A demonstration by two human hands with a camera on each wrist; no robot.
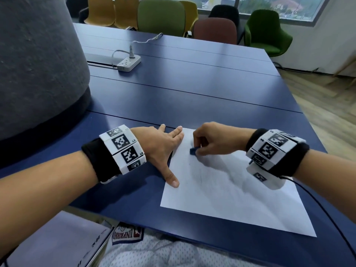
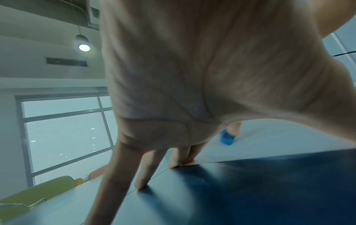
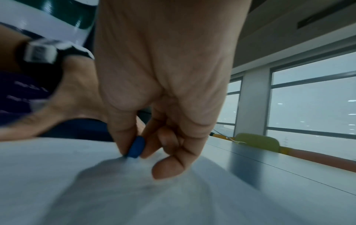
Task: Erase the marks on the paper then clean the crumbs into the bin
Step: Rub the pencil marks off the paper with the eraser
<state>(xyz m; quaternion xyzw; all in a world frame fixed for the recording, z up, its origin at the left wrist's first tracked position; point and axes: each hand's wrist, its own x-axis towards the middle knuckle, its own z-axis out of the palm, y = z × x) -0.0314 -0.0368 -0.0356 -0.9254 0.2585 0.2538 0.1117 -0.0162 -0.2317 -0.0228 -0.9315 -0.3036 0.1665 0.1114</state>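
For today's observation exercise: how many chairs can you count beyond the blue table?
7: two mustard plastic chairs, green, another mustard, black, brown, dark green. Others may be hidden.

office meeting room, long blue table (image 1: 192,78); coloured chairs (image 1: 161,16), windows (image 1: 289,6)

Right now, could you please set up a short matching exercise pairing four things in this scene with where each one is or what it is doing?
Things:
1. left hand
2. right hand
3. eraser
4. power strip

States:
A. lies at the table's far left, a cable plugged in
B. pinched, tip on the paper
C. pinches the blue thing
D. spread flat, holding down the sheet's left edge

Pairs: 1-D, 2-C, 3-B, 4-A
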